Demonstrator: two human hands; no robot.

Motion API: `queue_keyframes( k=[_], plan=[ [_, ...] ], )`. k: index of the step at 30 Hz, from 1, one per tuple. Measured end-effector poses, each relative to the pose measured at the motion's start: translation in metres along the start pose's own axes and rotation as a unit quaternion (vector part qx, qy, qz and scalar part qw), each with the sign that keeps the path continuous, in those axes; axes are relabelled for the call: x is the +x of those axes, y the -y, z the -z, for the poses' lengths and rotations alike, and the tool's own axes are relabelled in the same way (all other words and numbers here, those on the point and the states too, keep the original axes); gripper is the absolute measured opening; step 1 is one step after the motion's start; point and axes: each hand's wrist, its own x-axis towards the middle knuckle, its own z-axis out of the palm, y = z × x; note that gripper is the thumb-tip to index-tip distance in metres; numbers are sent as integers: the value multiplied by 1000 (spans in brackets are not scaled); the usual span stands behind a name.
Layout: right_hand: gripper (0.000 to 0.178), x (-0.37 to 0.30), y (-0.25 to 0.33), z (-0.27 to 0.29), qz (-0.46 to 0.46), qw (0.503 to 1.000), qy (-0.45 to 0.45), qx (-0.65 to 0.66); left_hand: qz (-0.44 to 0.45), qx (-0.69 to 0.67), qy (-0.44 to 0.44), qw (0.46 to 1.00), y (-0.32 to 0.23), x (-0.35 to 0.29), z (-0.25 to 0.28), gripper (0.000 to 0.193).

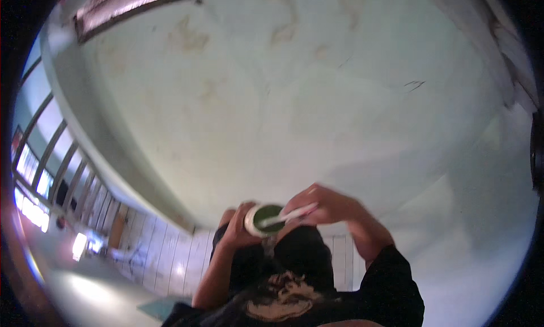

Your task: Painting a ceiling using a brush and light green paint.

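Note:
In front of my body at the bottom centre, my left hand [242,229] is wrapped round the side of a small whitish tub [251,223]. The tub tips its mouth up toward view, and a green inside [271,212] shows; whether that is paint or the tub's own colour I cannot tell. Closed fingers of my right hand [320,205] grip a slim white stick-like tool [283,217] with a pinkish mark near the hand. Its lower end reaches into the tub's mouth. Blur keeps me from making out that tip.
A pale green wall [243,117] with brown stains rises close ahead. Its left edge meets a railing with bars [54,140]. Light floor planks [175,259] lie below on the left. A framed opening [133,9] is high at the upper left.

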Motion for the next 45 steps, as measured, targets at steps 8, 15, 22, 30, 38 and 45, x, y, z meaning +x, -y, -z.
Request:
queue_keyframes(
  k=[8,15,22,30,38,45],
  plan=[
    [14,3,-13,-31,-100,984,-8,145,-32,-28,-5,999,14,-16,3,89],
    [16,-5,-34,-30,-75,983,-61,154,-68,-28,-21,997,13,-5,-5,84],
    [19,-13,-21,-21,-22,993,-65,99,-79,-2,-23,997,10,7,-9,83],
    [19,-23,-16,-22,-2,996,-65,64,-87,-44,-5,995,-20,6,-8,86],
    [20,-34,-12,-21,-24,996,-49,77,-50,-37,8,998,-12,9,-18,86],
    [19,-40,-14,-26,53,989,-121,60,-2,-88,11,996,-10,13,-18,91]
  ],
)
